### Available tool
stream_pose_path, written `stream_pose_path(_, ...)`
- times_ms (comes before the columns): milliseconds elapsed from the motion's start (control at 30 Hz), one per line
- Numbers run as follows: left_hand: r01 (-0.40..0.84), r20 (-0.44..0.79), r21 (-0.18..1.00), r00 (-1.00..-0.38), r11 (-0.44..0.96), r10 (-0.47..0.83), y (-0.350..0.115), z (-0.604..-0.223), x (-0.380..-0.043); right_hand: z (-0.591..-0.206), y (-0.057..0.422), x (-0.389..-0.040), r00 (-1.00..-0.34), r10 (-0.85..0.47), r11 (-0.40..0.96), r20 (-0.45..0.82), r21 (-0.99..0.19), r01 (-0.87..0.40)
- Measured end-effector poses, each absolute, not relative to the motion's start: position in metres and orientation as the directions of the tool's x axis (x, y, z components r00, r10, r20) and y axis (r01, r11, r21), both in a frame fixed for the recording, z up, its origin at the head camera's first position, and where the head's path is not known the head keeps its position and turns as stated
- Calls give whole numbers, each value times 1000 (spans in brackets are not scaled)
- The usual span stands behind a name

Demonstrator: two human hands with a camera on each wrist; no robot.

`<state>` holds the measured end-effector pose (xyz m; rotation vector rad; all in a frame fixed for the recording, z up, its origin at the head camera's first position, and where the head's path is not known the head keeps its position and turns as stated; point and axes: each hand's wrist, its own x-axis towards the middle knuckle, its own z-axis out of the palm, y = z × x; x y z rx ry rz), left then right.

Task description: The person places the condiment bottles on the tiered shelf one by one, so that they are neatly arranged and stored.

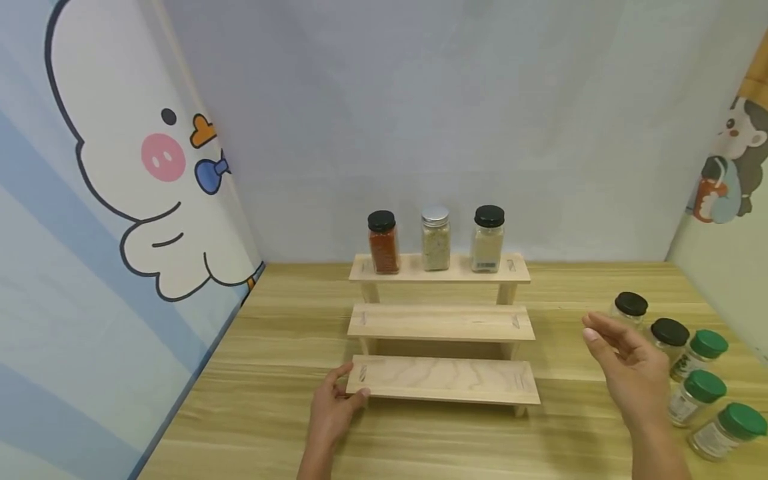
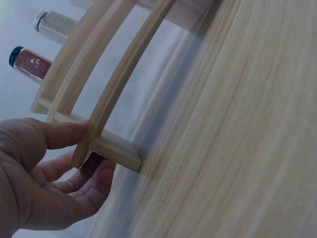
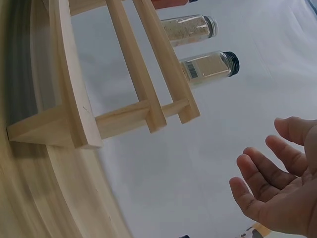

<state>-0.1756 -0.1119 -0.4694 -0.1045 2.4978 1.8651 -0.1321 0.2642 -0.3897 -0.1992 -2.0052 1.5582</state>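
Note:
A three-step wooden rack [image 1: 441, 380] stands on the table. At the left end of its lowest board, my left hand [image 1: 333, 408] grips the edge; in the left wrist view the thumb lies on the top face and the fingers curl underneath. My right hand [image 1: 636, 370] is held in the air to the right of the rack, fingers loosely bent with nothing in them. On the top step stand a jar of red spice [image 1: 384, 243], a silver-lidded jar [image 1: 435, 240] and a black-lidded jar of pale powder [image 1: 488, 240]. The two lower boards are bare.
At the right stand two black-lidded jars [image 1: 669, 332], one partly hidden behind my right hand, and several green-lidded jars [image 1: 703, 387]. A grey-white curtain [image 1: 456, 133] closes the back, and a printed cartoon sheet [image 1: 120, 267] the left side.

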Motion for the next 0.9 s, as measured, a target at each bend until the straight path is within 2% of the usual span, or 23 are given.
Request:
stream_pose_path(300,-58,-56,963,-998,261,-18,-109,-469,-179,-389,288,-117,-768,574,291,282,-948,-131)
stream_pose_path(500,-42,-39,965,-999,257,-16,-108,-466,-181,-394,308,-111,-755,620,357,213,-934,29)
stream_pose_path(600,-40,-38,967,-999,252,-12,-107,-465,-182,-399,319,-105,-788,577,435,214,-897,75)
stream_pose_path(767,-37,-33,969,-999,242,-19,-107,-464,-182,-406,336,-99,-851,409,628,329,-778,1)
stream_pose_path(900,-27,-23,970,-1000,241,-18,-108,-463,-182,-412,346,-94,-861,402,657,313,-753,33)
